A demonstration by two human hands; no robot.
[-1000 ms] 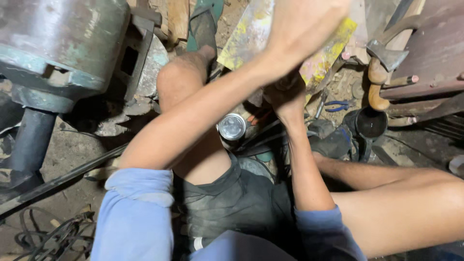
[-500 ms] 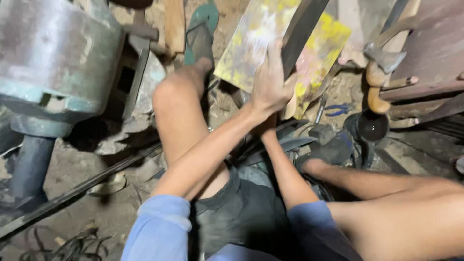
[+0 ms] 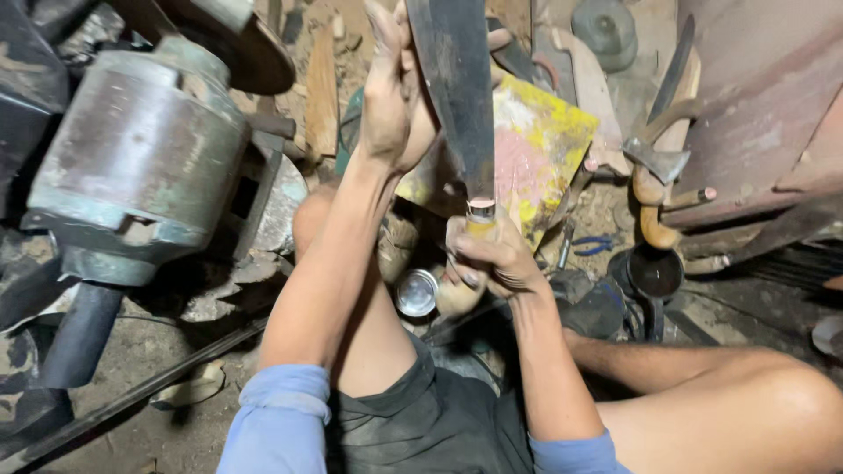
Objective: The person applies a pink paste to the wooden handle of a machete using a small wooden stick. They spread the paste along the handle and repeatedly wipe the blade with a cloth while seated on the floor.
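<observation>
Below, a small open tin (image 3: 416, 292) lies beside the right hand (image 3: 487, 259).

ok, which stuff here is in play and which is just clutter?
In use: long dark blade, its wooden handle, left hand on the blade, right hand on the handle.
Lying about: grey motor, small axe, round tin, yellow board.

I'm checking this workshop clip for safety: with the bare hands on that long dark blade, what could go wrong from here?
1. The left hand presses bare against the dark blade; a slip could cut the palm or fingers.
2. The right hand grips the handle just below the metal collar, so it might slide up onto the blade.
3. Bare knees sit beneath; a dropped blade could strike them.
</observation>
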